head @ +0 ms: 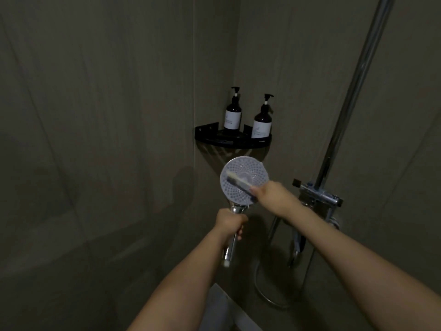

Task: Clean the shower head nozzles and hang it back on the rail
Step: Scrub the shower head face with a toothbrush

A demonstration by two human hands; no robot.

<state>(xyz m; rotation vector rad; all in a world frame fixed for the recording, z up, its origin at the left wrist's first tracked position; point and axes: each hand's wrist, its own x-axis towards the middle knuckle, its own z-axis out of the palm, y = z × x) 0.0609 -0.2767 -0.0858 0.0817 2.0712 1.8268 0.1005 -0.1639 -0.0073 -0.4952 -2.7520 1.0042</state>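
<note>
Dim shower stall, head view. Your left hand (229, 222) is wrapped tight around the chrome handle of the shower head (243, 181), fingers closed all the way round it, a fingertip showing on the right side of the handle. You hold it upright in front of the corner, the round nozzle face turned toward you, off the rail (353, 91). The handle's lower end sticks out below your fist, and the hose (259, 280) loops down and right near the floor.

Your right hand (267, 193) reaches in from the right, fingers pinched shut on the handle of a toothbrush (239, 181). The brush lies diagonally across the nozzle face, pale bristle end at the upper left, dark handle running down right into your grip. The bristles look to be touching the face, but blur makes that hard to confirm.

Behind the head, a black corner shelf (232, 138) sits on the wall with two dark pump bottles: the left bottle (232, 117) and the right bottle (262, 123), both upright with white labels, standing apart.

On the right the chrome rail runs up diagonally out of frame, and the mixer valve (319, 195) sits at its base, just right of your right wrist. Walls are grey tile.
</note>
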